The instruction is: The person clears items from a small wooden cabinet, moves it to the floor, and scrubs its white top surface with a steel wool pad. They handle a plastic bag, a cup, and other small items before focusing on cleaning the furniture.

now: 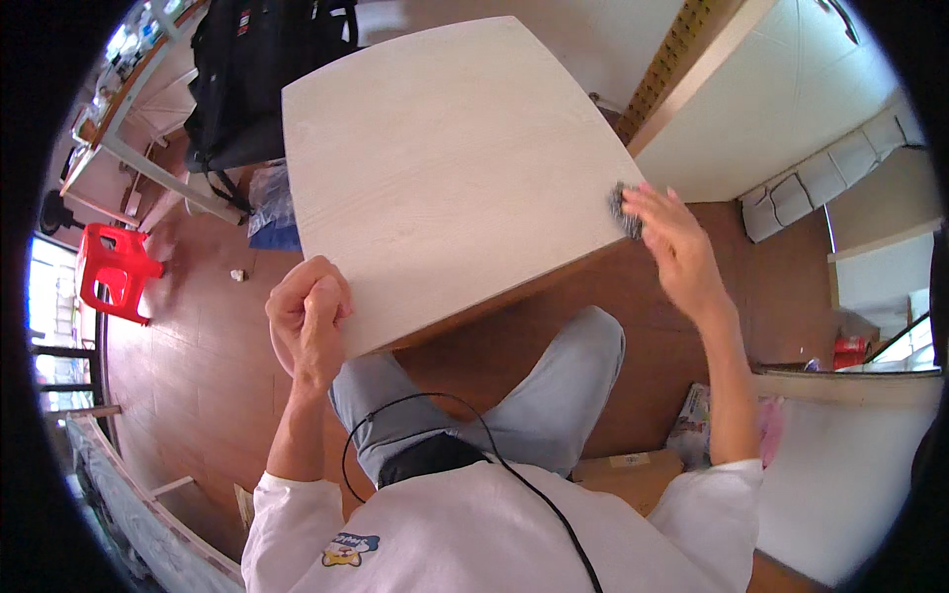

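A pale wood-grain tabletop [445,170] stands before my knees, its near edge above my lap. At its near left corner my left hand [308,315] is curled into a fist, its side resting on the board; whether the fingers hold anything cannot be told. My right hand [671,244] is at the right corner, its fingers on a dark grey scouring pad [626,211], perhaps of steel wool, which is slightly blurred and touches the tabletop's right edge. What lies under the board is mostly hidden.
A black bag [252,81] stands behind the board's left side, with clear plastic wrapping [270,196] below it. A red plastic stool [117,273] is on the floor at left. A white cabinet [756,96] rises at right, a cardboard box [630,478] lies behind my right knee, and a black cable [530,485] crosses my shirt.
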### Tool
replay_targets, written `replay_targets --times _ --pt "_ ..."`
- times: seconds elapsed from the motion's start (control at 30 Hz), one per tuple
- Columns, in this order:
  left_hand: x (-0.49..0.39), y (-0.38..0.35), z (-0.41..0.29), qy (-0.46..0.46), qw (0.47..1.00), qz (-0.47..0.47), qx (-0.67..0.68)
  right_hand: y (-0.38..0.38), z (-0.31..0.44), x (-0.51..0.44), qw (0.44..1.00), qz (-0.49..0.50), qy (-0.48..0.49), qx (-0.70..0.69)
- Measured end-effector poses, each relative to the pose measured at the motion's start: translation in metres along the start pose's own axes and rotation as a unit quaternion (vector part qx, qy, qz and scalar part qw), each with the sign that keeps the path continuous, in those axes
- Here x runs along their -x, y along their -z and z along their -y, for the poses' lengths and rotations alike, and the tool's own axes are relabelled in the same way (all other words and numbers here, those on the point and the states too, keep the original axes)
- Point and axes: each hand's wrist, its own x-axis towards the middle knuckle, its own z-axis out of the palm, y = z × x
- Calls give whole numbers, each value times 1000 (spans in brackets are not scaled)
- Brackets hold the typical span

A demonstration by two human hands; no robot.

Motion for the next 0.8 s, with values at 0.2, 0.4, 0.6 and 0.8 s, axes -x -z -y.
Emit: replay_targets --times 0.2,0.4,0.6,0.8 --pt "1 -4 3 -29 1000 11 5 7 -5 -4 1000 -3 19 -19" --pt "-1 -4 6 -64 995 33 -74 12 -24 -1 1000 5 13 15" --pt "-3 -4 5 -32 997 34 -65 5 -15 -44 1000 0 13 -21" --pt "-2 -3 3 -57 994 31 -83 -20 40 -50 983 48 171 54"
